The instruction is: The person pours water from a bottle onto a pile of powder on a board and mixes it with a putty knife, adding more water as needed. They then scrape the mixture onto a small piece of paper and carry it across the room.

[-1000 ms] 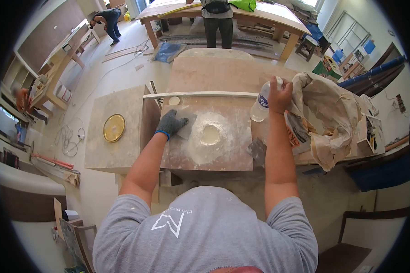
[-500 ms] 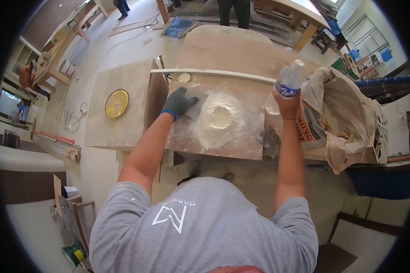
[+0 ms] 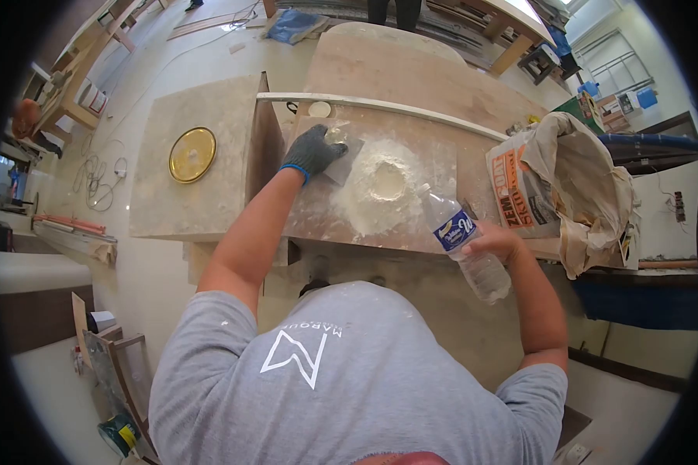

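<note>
My left hand (image 3: pixel 316 152), in a dark grey glove with a blue cuff, is closed on a flat scraper blade (image 3: pixel 347 164) at the left edge of a powder mound (image 3: pixel 372 213). The pale mound has a round hollow in its middle and lies on a dusty board (image 3: pixel 310 221). My bare right hand (image 3: pixel 495 242) grips a clear plastic bottle (image 3: pixel 455 231) with a blue label round its waist. The bottle leans, its mouth toward the right side of the mound and its base toward my body.
A printed paper sack (image 3: pixel 520 186) stands open at the right. A long pale strip (image 3: pixel 380 105) runs behind the board, with a round white lid (image 3: pixel 319 109) near it. On the left box (image 3: pixel 159 108) lies a gold lid (image 3: pixel 192 155). Someone's legs (image 3: pixel 394 12) show beyond the table.
My right hand has brought the bottle down from beside the sack, turning it from upright to tilted with its mouth near the powder. My left hand stays at the mound's left edge.
</note>
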`<action>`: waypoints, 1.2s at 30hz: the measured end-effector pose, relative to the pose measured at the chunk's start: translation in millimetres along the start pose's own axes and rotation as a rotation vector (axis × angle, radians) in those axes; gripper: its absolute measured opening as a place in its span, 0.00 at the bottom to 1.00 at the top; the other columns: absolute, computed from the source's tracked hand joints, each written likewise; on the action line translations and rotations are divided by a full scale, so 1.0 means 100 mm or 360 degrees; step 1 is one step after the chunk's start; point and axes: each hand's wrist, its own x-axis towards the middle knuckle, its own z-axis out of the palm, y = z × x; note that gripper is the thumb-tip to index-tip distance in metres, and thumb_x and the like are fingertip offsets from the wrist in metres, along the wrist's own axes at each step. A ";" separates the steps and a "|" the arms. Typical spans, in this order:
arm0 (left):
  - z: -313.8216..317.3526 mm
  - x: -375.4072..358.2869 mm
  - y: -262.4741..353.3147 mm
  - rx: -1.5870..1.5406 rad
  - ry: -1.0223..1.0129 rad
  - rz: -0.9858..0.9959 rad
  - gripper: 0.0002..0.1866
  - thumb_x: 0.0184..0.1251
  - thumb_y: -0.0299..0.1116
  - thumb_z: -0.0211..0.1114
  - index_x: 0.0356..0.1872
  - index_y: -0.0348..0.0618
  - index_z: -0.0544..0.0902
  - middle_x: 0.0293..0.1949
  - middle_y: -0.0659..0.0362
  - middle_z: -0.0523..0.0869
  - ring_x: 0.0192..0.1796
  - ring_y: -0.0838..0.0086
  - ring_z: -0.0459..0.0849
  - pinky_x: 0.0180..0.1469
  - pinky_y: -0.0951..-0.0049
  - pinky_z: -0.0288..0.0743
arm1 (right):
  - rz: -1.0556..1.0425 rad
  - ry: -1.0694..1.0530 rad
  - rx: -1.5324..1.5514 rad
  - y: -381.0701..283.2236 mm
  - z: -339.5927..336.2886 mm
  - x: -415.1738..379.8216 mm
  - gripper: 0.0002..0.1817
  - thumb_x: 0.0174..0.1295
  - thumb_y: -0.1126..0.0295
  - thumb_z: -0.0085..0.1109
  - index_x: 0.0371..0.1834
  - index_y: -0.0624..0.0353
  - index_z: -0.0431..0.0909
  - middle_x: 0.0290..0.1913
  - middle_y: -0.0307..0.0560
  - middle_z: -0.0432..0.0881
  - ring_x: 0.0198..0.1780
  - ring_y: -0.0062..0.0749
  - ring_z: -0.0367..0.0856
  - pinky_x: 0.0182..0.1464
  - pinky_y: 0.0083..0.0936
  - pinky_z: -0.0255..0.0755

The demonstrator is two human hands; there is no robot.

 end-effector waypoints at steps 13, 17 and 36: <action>0.13 0.40 -0.28 0.0222 0.0000 0.0291 0.33 0.58 0.52 0.71 0.54 0.30 0.82 0.56 0.37 0.83 0.60 0.47 0.82 0.64 0.59 0.74 | 0.0204 0.0090 -0.0082 0.02 0.26 0.06 0.34 0.47 0.60 0.76 0.59 0.59 0.77 0.47 0.41 0.84 0.47 0.26 0.82 0.52 0.23 0.75; 0.06 0.57 -0.09 0.0356 -0.0144 0.0336 0.31 0.59 0.51 0.70 0.52 0.31 0.83 0.54 0.38 0.85 0.58 0.47 0.83 0.62 0.58 0.76 | 0.0129 0.0073 -0.0014 0.11 0.35 0.06 0.36 0.46 0.59 0.77 0.60 0.58 0.77 0.47 0.40 0.84 0.47 0.26 0.81 0.52 0.23 0.75; 0.10 0.60 0.07 0.0385 -0.0217 0.0361 0.32 0.59 0.50 0.69 0.56 0.32 0.82 0.54 0.39 0.85 0.56 0.48 0.85 0.60 0.58 0.77 | 0.0030 0.0080 0.0011 0.26 0.41 0.18 0.37 0.46 0.60 0.75 0.62 0.59 0.76 0.48 0.41 0.84 0.47 0.25 0.81 0.53 0.22 0.75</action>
